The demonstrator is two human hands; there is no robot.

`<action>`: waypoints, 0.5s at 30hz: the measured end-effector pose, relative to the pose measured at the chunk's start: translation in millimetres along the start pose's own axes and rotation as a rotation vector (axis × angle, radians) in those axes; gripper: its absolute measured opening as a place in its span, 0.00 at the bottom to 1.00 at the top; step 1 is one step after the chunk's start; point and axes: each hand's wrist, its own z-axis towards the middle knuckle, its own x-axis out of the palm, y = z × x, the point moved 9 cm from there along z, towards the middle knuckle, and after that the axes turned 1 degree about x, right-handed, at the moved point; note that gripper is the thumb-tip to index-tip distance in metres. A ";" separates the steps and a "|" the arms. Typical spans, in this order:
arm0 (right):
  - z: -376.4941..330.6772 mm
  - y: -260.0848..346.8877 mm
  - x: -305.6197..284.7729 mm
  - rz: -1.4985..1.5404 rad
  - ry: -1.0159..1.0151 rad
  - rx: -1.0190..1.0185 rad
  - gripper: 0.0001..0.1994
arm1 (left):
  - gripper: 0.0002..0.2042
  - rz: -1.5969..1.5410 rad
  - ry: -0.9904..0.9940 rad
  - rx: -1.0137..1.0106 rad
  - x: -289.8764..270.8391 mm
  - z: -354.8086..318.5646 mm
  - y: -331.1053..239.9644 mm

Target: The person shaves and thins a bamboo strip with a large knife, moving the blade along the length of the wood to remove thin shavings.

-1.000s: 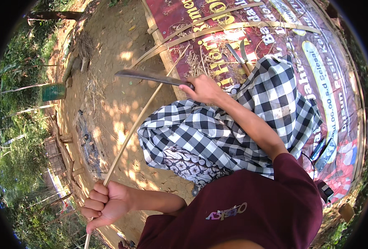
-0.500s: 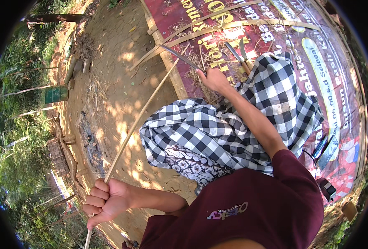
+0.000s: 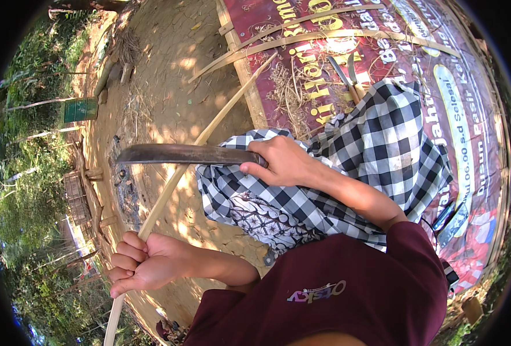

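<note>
Gripping the bamboo strip (image 3: 177, 176) low down, my left hand (image 3: 143, 270) is closing its fingers (image 3: 130, 248) around it, while the strip's long axis is running up and away to the right, toward the printed mat (image 3: 382, 57). My right hand (image 3: 284, 161) is clenching the machete (image 3: 180, 154), whose blade is lying crosswise over the strip, pointing left, above the left hand and nearer the strip's middle.
</note>
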 end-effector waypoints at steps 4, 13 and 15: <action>-7.8 12.1 12.5 -0.055 -0.072 -0.161 0.19 | 0.24 0.031 0.013 0.006 5.3 -5.4 -6.0; -1.1 -54.5 -11.9 0.016 -0.129 0.246 0.24 | 0.24 0.011 -0.008 0.016 0.2 -10.0 -2.9; -5.3 -27.7 -7.2 0.069 -0.067 0.186 0.23 | 0.25 0.006 -0.017 0.015 0.1 -12.8 -5.0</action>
